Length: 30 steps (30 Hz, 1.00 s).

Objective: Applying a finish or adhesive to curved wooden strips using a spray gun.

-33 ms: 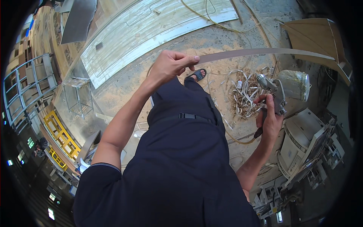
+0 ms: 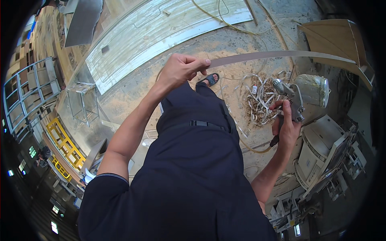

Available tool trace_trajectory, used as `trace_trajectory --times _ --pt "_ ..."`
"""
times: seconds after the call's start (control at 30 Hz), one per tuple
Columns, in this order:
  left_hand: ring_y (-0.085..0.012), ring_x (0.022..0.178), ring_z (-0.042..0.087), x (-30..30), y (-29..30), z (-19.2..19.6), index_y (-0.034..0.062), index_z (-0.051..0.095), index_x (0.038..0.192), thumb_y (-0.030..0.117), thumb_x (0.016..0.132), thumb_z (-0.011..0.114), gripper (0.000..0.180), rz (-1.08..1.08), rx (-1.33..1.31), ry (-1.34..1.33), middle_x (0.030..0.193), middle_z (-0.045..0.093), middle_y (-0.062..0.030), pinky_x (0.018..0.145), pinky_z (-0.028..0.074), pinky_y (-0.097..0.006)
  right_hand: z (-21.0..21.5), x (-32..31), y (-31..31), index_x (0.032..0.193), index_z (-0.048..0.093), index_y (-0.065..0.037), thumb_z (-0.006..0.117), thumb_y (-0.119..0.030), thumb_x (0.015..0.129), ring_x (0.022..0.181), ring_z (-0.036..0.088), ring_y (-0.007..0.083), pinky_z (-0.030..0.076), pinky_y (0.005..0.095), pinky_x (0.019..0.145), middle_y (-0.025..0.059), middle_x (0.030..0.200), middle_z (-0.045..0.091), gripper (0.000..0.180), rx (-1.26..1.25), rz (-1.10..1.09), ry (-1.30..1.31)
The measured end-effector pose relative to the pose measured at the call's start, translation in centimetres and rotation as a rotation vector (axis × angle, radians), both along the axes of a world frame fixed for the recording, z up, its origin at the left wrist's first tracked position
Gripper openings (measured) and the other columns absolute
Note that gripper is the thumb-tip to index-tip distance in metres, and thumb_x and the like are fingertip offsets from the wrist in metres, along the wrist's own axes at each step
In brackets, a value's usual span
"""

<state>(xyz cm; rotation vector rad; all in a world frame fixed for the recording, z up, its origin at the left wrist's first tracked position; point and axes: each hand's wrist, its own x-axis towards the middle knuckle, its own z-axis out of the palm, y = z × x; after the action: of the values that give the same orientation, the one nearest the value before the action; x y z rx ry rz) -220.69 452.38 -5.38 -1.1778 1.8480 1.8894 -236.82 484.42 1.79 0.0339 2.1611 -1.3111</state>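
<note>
Sawdusty floor (image 2: 130,98) unchanged, left hand (image 2: 181,70) still pinches a strip (image 2: 257,56) and right hand (image 2: 287,127) grips a spray gun (image 2: 296,108)

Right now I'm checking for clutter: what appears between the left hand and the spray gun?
The head view shows, between the left hand and the spray gun, a sandalled foot, sawdusty floor and a tangle of pale strips at ground level.

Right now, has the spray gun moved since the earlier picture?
No, the spray gun shows no visible shift against the pile of strips on the floor.
</note>
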Motion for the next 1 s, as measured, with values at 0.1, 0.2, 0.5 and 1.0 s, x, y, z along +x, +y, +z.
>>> trace_trajectory --times 0.1,0.2,0.5,1.0 --pt "-0.0046 0.058 0.051 0.1 0.4 -0.5 0.0031 0.085 0.085 0.044 0.098 0.083 0.043 0.048 0.017 0.043 0.068 0.068 0.0024 0.054 0.039 -0.025 0.1 -0.1 0.1 0.107 0.073 -0.002 0.061 -0.04 0.114 0.04 0.042 0.0057 0.028 0.0246 0.037 0.0106 0.094 0.078 0.04 0.006 -0.006 -0.01" --pt "-0.0041 0.058 0.05 0.1 1.1 -1.1 0.0025 0.085 0.087 0.044 0.098 0.083 0.043 0.073 -0.017 0.077 0.065 0.066 0.0031 0.054 0.038 -0.025 0.3 -0.1 0.4 0.107 0.073 -0.002 0.061 -0.039 0.114 0.04 0.042 0.0056 0.028 0.0246 0.037 0.0098 0.094 0.077 0.04 0.006 -0.016 0.006" --pt "-0.003 0.058 0.049 0.8 1.3 -1.1 0.0038 0.086 0.091 0.039 0.105 0.075 0.039 0.0 -0.194 0.127 0.061 0.061 0.0031 0.053 0.034 -0.025 -0.1 -0.9 0.5 0.103 0.072 -0.004 0.064 -0.04 0.113 0.041 0.044 0.005 0.03 0.0251 0.036 0.0078 0.091 0.076 0.039 -0.016 -0.059 0.003" --pt "-0.0052 0.063 0.049 2.1 2.6 -2.6 0.0026 0.085 0.102 0.036 0.106 0.076 0.034 -0.096 -0.148 0.138 0.065 0.055 0.0045 0.058 0.038 -0.028 -0.9 -2.2 2.7 0.097 0.069 -0.003 0.067 -0.042 0.112 0.037 0.044 0.0073 0.03 0.0266 0.034 0.0086 0.083 0.072 0.042 0.009 -0.144 0.027"
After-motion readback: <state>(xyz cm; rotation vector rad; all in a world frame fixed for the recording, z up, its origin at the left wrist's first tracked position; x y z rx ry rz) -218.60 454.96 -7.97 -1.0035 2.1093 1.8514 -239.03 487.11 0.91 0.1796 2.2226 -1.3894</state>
